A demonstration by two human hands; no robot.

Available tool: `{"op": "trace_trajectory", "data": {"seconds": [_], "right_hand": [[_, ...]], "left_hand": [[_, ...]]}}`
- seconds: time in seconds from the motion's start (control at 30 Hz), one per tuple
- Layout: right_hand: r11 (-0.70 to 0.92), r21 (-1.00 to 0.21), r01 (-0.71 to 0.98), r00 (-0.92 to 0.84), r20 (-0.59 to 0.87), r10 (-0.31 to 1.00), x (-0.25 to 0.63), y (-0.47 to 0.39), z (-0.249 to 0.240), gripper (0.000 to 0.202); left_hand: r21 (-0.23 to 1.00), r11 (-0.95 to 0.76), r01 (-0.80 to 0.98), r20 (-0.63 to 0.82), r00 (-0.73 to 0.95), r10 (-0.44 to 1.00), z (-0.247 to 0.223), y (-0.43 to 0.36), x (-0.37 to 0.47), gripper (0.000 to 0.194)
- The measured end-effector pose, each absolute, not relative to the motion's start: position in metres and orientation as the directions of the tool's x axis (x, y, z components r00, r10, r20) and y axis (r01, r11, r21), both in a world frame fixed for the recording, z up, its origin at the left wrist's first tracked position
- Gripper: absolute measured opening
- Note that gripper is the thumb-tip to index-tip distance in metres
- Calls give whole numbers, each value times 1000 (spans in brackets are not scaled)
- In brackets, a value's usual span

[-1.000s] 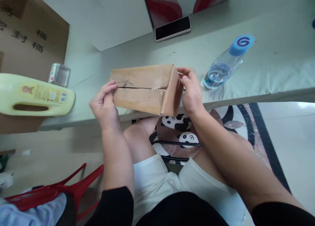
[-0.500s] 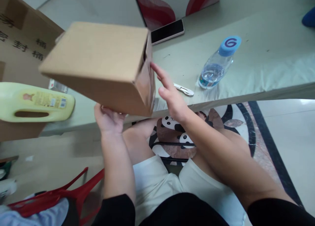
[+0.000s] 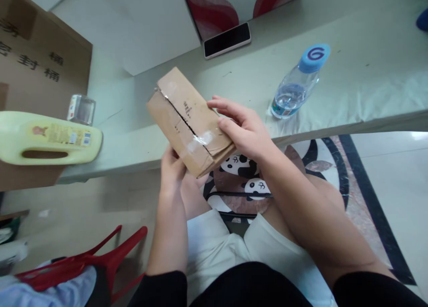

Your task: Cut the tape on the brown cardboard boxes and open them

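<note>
A small brown cardboard box (image 3: 187,120) is tilted in the air over the table's front edge, its slit and taped face turned up toward me. A dark gap runs along the seam between its two flaps, with clear tape at both ends. My left hand (image 3: 172,166) grips the box from its lower left; most of those fingers are hidden behind it. On the right side my right hand (image 3: 244,126) holds the box, thumb on the taped face and fingers along the edge.
On the pale-covered table (image 3: 361,88) are a water bottle (image 3: 294,86), a phone (image 3: 227,40), a yellow jug (image 3: 50,137) and a small clear container (image 3: 82,109). A large carton (image 3: 43,44) stands left, a red-and-white box (image 3: 240,8) behind. A red chair (image 3: 107,260) is lower left.
The box has turned so its seamed face shows, and it has come lower and nearer. My left hand moved right with it; my right hand now covers where the white cutter lay.
</note>
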State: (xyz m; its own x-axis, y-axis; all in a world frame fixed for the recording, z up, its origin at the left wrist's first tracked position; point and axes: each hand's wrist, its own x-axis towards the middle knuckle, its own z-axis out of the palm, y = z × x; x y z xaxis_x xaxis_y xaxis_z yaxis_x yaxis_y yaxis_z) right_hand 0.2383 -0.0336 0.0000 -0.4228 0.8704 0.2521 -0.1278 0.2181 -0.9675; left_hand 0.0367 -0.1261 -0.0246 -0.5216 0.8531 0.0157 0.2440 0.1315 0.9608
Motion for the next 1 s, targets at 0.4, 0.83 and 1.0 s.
{"op": "trace_trajectory", "data": {"seconds": [0.4,0.83,1.0], "right_hand": [[113,-987,113,-233,84,969,260,-21,-5,36],[243,-512,824,-321,-67,945,275,-23,-31,50],[108,-573,812,-258,-187,948,264,-15,-23,58]], "left_hand": [[430,-554,713,839,-88,538,-24,-96,62,40],[419,-532,736,884,-196,424,-32,-88,78,42],[461,-524,716,859,-211,466,-32,-89,78,41]]}}
